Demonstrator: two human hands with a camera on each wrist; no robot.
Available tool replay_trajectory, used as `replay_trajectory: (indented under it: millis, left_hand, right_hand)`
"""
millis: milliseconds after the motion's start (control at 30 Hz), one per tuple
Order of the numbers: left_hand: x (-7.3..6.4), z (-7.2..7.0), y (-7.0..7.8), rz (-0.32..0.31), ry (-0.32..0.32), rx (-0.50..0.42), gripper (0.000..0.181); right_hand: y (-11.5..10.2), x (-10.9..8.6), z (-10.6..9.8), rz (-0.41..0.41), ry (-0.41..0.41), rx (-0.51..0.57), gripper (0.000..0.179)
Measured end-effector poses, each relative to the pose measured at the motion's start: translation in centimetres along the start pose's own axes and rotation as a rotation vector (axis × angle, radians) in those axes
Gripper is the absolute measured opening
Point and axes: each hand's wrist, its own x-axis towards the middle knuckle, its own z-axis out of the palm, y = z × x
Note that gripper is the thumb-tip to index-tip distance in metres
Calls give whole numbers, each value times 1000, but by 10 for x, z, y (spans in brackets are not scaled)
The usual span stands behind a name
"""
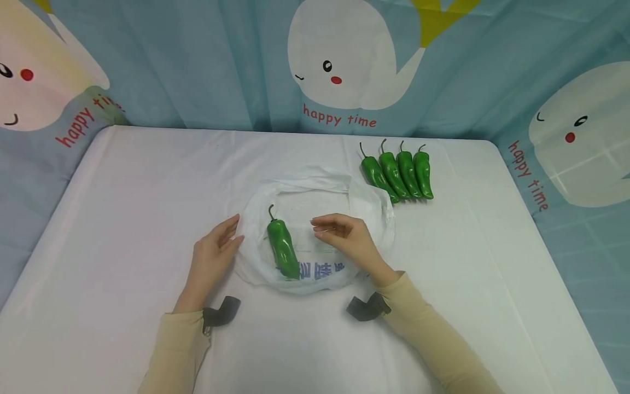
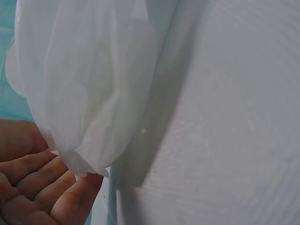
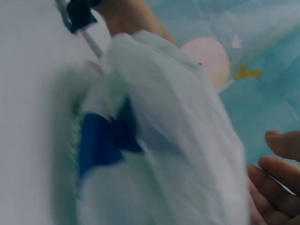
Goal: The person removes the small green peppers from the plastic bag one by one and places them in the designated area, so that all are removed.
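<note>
A white plastic bag [image 1: 256, 200] lies with its mouth spread wide, blue print showing inside. One green pepper [image 1: 283, 249] rests in it on the left, stem pointing away. My left hand [image 1: 213, 262] is at the bag's left side, fingertips right at the rim and a gap between thumb and fingers; the left wrist view shows the bag wall [image 2: 93, 93] overlapping those fingertips. Over the bag's opening, right of the pepper, my right hand [image 1: 346, 238] holds nothing, its fingers loosely bent. From the right wrist, the bag [image 3: 187, 117] hides part of that hand [image 3: 276, 183].
Several more green peppers [image 1: 406, 175] lie side by side behind the bag on the right, the leftmost close to the bag's rim. A white cloth [image 1: 492, 262] covers the table. Behind it hangs a blue curtain [image 1: 211, 65] with whale prints.
</note>
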Motion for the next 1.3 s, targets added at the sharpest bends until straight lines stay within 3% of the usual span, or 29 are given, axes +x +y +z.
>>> replay_trajectory:
  millis: [233,767,967,1300]
  left_hand:
    - [0,0,0,0,-2,-21,44]
    - [0,0,0,-9,-5,-29,44]
    - [0,0,-1,9,2,-33,43]
    - [1,2,-3,26,9,-39,43]
  right_hand:
    - [8,-6,18,44,-94,-106,26]
    - [16,-9,33,128,-116,-232,29]
    - [21,-11,39,121,-126,-255,35]
    - [26,-12,42,0,-142,-402,40]
